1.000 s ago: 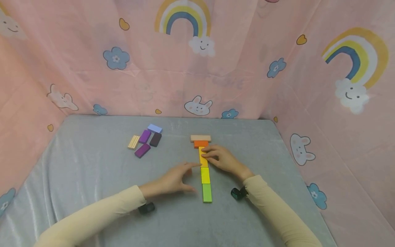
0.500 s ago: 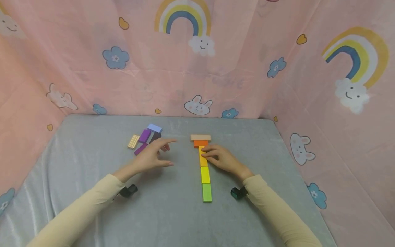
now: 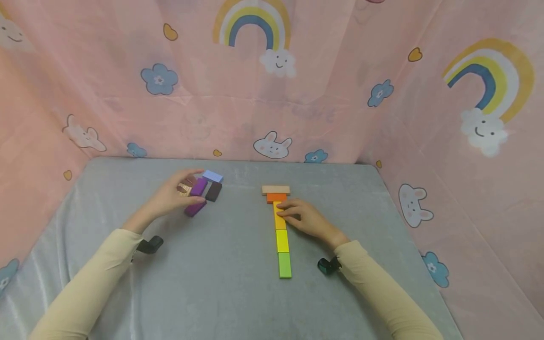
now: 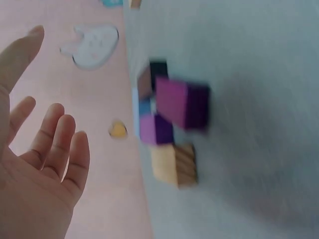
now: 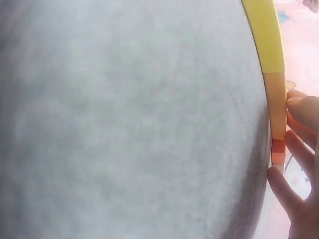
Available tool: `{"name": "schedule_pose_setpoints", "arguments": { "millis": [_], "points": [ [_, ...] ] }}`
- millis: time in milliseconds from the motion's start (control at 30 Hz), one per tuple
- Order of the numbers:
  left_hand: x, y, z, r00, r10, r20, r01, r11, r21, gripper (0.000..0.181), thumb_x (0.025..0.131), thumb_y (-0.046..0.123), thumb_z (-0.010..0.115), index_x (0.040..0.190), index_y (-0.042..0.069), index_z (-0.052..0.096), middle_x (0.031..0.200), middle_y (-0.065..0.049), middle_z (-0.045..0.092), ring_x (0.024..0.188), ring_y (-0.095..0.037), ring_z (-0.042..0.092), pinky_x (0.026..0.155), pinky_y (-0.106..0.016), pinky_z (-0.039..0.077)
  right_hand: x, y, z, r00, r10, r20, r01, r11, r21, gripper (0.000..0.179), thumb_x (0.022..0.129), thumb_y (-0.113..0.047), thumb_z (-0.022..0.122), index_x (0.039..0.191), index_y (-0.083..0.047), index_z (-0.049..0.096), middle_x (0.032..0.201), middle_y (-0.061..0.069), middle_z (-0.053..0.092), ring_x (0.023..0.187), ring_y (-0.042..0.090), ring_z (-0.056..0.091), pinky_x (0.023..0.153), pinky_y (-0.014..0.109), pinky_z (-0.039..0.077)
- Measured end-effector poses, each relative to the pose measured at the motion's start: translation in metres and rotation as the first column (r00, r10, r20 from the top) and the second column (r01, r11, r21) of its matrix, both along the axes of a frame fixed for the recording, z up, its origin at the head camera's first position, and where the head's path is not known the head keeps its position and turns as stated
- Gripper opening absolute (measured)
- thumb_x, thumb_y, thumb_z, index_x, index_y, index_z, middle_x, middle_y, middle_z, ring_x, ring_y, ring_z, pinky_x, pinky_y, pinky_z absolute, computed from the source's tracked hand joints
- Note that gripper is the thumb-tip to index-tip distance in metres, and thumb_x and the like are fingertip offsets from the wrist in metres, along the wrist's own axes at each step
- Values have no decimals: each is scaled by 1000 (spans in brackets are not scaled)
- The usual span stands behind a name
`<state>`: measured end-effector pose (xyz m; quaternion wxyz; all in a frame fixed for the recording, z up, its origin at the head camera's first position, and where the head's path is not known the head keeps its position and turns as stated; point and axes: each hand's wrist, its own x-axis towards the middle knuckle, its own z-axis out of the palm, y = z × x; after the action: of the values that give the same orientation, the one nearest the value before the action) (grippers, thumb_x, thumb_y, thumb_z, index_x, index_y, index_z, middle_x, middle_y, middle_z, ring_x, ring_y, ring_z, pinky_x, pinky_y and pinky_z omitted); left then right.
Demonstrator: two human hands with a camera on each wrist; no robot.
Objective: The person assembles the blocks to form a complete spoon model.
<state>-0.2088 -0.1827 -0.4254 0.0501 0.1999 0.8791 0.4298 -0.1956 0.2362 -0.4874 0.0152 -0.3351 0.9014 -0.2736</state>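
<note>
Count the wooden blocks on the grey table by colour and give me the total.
Natural wood: 2
Orange: 2
Yellow: 1
Green: 1
Purple: 2
Light blue: 1
Dark brown: 1
Total: 10

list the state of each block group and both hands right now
left hand: open, fingers spread above the loose blocks
right hand: open, fingertips resting on the amber block
loose blocks: lying flat in a cluster
amber block: flat, in line
block line: end to end, straight
</note>
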Motion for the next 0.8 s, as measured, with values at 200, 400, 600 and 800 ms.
{"name": "schedule_pose_setpoints", "arguments": {
  "millis": [200,400,600,800],
  "points": [
    [-12,-28,-14,998,51,21,-51,998,-25,81,84,26,80,152,18,37,134,-24,52,121,-39,52,101,-59,47,-1,0,1,1000,0,-13,0,1000,1,23,94,-17,68,115,-16,75,130,0,66,126,23,59,110,44,47],
    [-20,-46,-27,996,50,78,-48,998,-36,81,84,24,79,152,15,37,137,-26,49,125,-42,49,103,-59,47,0,0,1,1000,6,-13,-6,1000,3,23,94,-17,68,116,-16,75,131,0,66,126,23,59,110,45,46],
    [-23,-58,-36,993,30,116,-26,999,-38,80,86,25,77,153,12,36,139,-28,49,127,-45,49,104,-61,44,0,0,0,1000,8,-6,-8,1000,1,23,94,-17,68,116,-17,75,131,0,66,126,22,59,110,45,46],
    [-26,-65,-44,986,24,167,-14,998,-60,79,86,30,77,152,14,37,143,-25,50,130,-40,48,106,-59,43,-1,1,0,1000,8,0,-8,1000,2,23,94,-18,68,116,-17,75,131,-1,66,127,22,59,110,44,46]
  ]
}}
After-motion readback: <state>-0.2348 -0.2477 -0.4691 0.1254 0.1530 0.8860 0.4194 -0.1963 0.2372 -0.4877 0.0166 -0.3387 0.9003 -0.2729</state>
